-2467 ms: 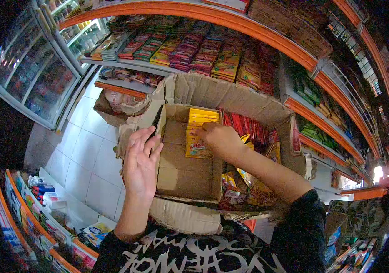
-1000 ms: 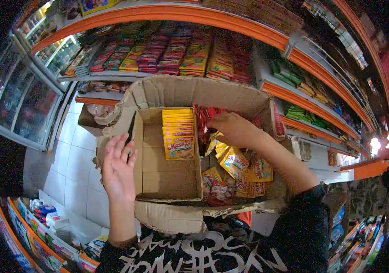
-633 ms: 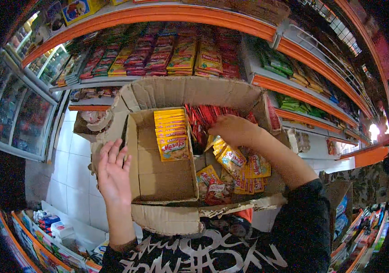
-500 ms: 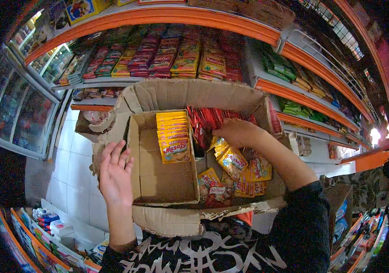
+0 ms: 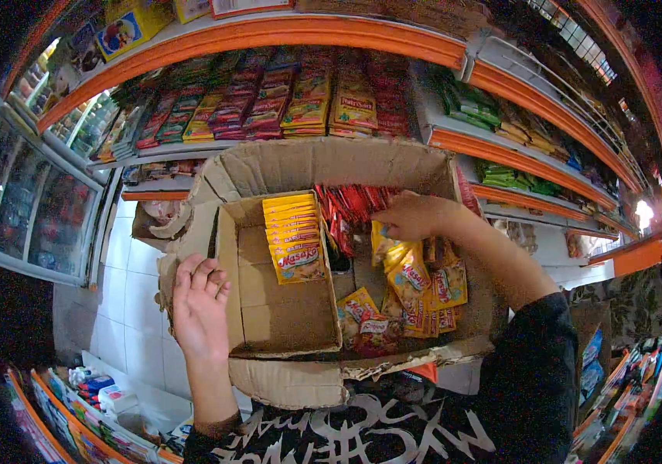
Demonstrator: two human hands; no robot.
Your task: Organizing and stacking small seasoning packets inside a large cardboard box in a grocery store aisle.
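My left hand (image 5: 203, 309) is beside the left wall of a big cardboard box, palm turned up, fingers loosely bent and apart, holding nothing. An inner cardboard tray (image 5: 269, 319) stands in the box's left half. Along its right side lies an overlapping row of yellow seasoning sachets (image 5: 296, 259). In the box's right half, my right hand (image 5: 412, 216) has its fingers closed at the top of a strip of yellow sachets (image 5: 385, 243); its fingertips are partly hidden. Red sachets (image 5: 339, 205) are packed upright beyond it. Loose yellow sachets (image 5: 447, 284) and a red one (image 5: 377, 334) lie nearer me.
The cardboard box (image 5: 269, 377) has torn, ragged rims. Behind it, an orange-edged shelf (image 5: 269, 42) rises over rows of colourful drink-powder packets (image 5: 308, 100). More shelves (image 5: 516, 151) run along the right. A glass-door cabinet (image 5: 37, 201) stands at the left.
My right hand has shifted slightly right, and the yellow strip at its fingers has moved with it. My left hand stays beside the box. The whole view has tilted a little.
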